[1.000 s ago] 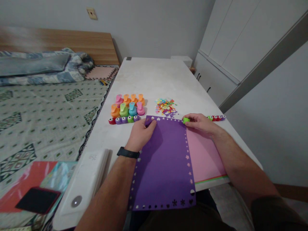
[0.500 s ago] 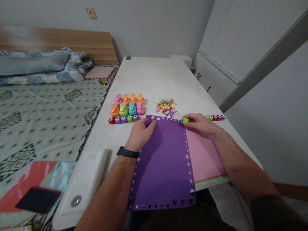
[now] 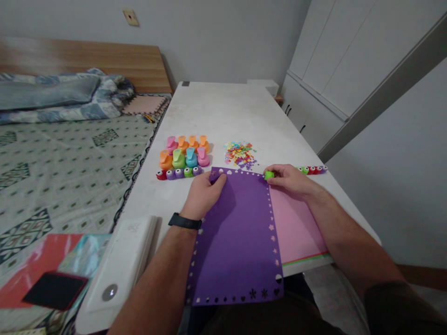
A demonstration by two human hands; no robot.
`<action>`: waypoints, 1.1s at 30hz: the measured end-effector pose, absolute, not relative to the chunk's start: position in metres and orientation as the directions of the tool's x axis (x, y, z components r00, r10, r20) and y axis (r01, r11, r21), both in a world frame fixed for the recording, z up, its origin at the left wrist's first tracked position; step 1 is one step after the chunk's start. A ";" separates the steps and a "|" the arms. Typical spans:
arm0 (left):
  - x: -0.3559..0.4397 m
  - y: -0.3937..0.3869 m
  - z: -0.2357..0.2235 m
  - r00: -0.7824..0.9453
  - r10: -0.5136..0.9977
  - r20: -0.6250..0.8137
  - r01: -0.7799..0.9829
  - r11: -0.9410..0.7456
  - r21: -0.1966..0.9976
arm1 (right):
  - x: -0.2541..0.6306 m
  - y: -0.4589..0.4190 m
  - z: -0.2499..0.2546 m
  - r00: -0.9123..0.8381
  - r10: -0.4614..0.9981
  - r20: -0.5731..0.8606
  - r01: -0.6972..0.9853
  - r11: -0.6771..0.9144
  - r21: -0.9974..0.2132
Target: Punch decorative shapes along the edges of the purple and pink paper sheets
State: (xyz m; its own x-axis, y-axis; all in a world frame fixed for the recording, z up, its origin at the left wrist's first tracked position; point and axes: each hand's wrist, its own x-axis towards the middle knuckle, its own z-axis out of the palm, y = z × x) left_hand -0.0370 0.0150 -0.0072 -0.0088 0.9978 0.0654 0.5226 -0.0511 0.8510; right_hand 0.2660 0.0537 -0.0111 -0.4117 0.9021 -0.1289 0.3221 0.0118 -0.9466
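A purple sheet (image 3: 237, 232) with punched shapes along its edges lies in front of me on the white table (image 3: 223, 111), overhanging the near edge. My left hand (image 3: 204, 195), a black band on its wrist, pinches the sheet's far left corner. At the far right corner my right hand (image 3: 289, 179) is closed on a small green punch (image 3: 268, 175) set on the sheet's edge. Under the purple sheet lies a pink sheet (image 3: 296, 228) on a thin stack of coloured paper.
Several pastel lever punches (image 3: 183, 153) and a row of small round punches (image 3: 179, 173) stand left of a confetti pile (image 3: 240, 154). More small punches (image 3: 312, 170) line up at the right. A white device (image 3: 120, 265) lies at the near left; a bed (image 3: 70, 149) is beside the table.
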 end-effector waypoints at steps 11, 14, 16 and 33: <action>-0.037 0.014 -0.005 0.009 0.998 0.054 0.512 -0.051 0.858 | 0.265 0.057 -0.014 -0.367 0.924 -0.104 0.411 0.061 -0.910; -0.037 0.014 -0.005 0.001 0.999 0.045 0.518 -0.039 0.854 | 0.264 0.057 -0.014 -0.368 0.924 -0.110 0.430 0.064 -0.900; -0.036 0.014 -0.005 -0.011 0.999 0.043 0.519 -0.031 0.854 | 0.263 0.058 -0.014 -0.370 0.922 -0.115 0.431 0.060 -0.900; -0.036 0.013 -0.001 -0.056 0.979 0.196 0.673 -0.108 0.731 | 0.262 0.061 -0.019 -0.348 0.933 -0.088 0.477 0.095 -0.874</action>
